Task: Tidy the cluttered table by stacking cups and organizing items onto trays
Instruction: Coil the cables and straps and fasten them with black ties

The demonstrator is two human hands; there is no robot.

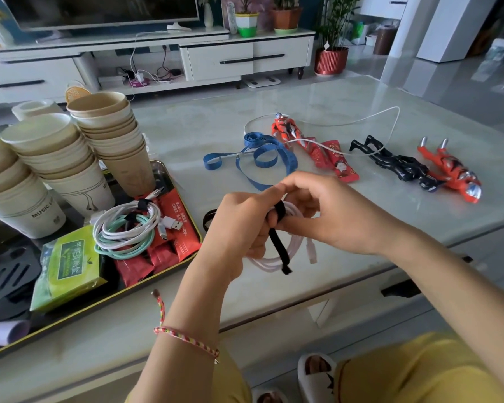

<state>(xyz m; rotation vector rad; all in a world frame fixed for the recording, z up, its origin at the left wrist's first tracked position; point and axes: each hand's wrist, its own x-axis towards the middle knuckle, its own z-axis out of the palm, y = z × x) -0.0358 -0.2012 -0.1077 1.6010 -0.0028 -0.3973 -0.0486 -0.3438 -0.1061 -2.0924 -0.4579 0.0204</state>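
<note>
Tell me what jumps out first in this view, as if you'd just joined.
Dead centre, the left hand and right hand hold a coiled white cable with a black strap round it, above the table's near edge. On the left, leaning stacks of paper cups tower at a crowded tray; toy figures lie far right.

- Long white low cabinet with dark drawer handles [221,58]: set along the far wall.
- Flat-screen television on a white foot [99,10]: placed on the cabinet top, left of centre.
- White-and-green plant pot [246,24] and brown plant pot [285,18]: stood side by side near the top's right end.
- Ribbed red planter [331,61]: set on the floor just beside the cabinet's right end.
- White bathroom scale [263,81]: laid on the floor at the cabinet's front edge.
</note>
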